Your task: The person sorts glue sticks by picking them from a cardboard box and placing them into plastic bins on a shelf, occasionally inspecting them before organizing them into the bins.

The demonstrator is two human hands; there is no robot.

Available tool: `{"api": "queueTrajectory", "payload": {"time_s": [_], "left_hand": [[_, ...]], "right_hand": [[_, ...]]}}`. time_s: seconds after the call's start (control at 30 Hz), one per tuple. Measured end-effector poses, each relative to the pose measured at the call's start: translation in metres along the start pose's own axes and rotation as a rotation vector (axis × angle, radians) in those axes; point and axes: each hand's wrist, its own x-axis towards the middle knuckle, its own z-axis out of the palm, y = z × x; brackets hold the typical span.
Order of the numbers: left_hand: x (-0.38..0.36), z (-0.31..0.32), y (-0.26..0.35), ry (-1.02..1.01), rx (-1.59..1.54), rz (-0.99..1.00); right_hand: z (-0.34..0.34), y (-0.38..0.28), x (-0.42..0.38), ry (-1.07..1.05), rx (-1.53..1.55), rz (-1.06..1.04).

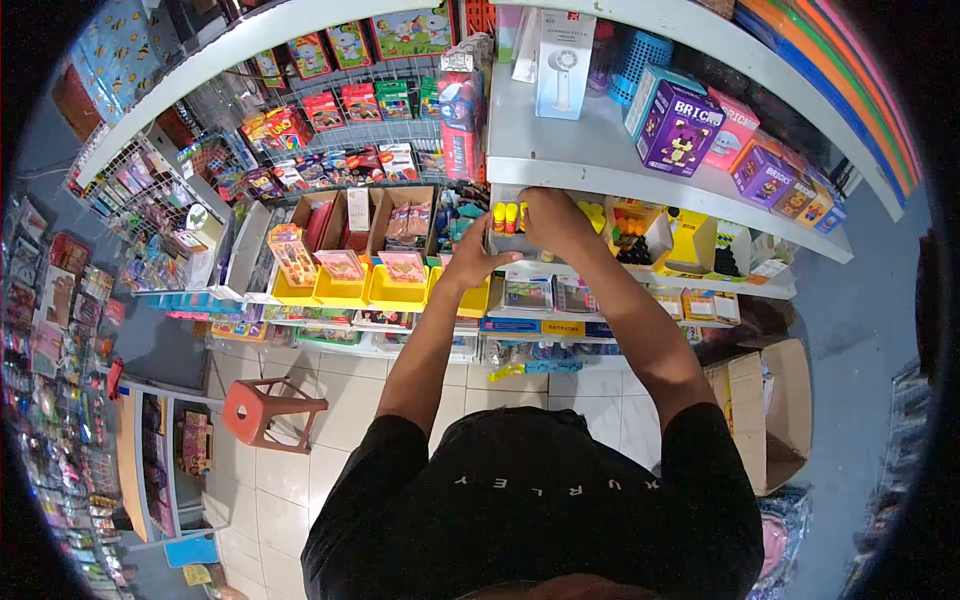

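Observation:
My left hand [472,262] is at the left wall of a clear bin on the shelf, its thumb stretched out apart from the fingers. Inside that bin, my right hand [550,218] reaches down with curled fingers; what they hold, if anything, I cannot tell. Between the two hands stand small yellow tubes with red bands [505,217]. More yellow items [594,214] show just right of my right wrist. A white shelf board [520,165] runs close above my right hand.
Yellow trays [395,290] and cardboard boxes of small goods line the shelf to the left. Boxes marked BRICKS [682,125] and a handheld fan box [563,68] stand on the upper shelf. A red stool [268,412] and an open carton [785,410] are on the floor.

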Motion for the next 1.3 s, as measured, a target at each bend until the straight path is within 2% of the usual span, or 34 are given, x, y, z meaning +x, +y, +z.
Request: {"api": "queueTrajectory", "payload": {"time_s": [0.1,0.17,0.37,0.5,0.7,0.8,1.0,1.1,1.2,1.3], "left_hand": [[0.0,-0.001,0.001,0.018,0.028,0.036],[-0.003,-0.005,0.012,-0.014,-0.038,-0.058],[-0.008,-0.014,0.04,-0.025,0.011,-0.075],[-0.005,-0.012,0.029,-0.037,-0.035,-0.071],[-0.004,-0.011,0.025,-0.035,-0.019,-0.024],[-0.004,-0.012,0.028,-0.042,-0.001,-0.056],[-0.004,-0.012,0.029,-0.05,-0.033,-0.134],[-0.004,-0.01,0.024,-0.034,-0.001,-0.104],[-0.004,-0.009,0.02,-0.037,-0.024,-0.094],[-0.004,-0.009,0.019,-0.028,-0.025,-0.07]], "right_hand": [[0.006,0.002,0.007,0.003,-0.025,0.024],[0.011,0.005,0.012,-0.016,-0.063,0.027],[0.002,-0.002,0.016,-0.117,-0.012,0.102],[0.021,0.013,0.021,0.027,-0.062,0.013],[0.025,0.018,0.022,0.027,-0.128,-0.007],[0.016,0.005,0.017,0.13,-0.167,-0.021],[0.011,0.008,0.022,-0.016,-0.208,0.003],[0.019,0.014,0.026,-0.043,-0.154,0.014],[0.031,0.016,0.025,0.152,-0.113,-0.058],[0.034,0.018,0.025,0.152,-0.114,-0.076]]}}
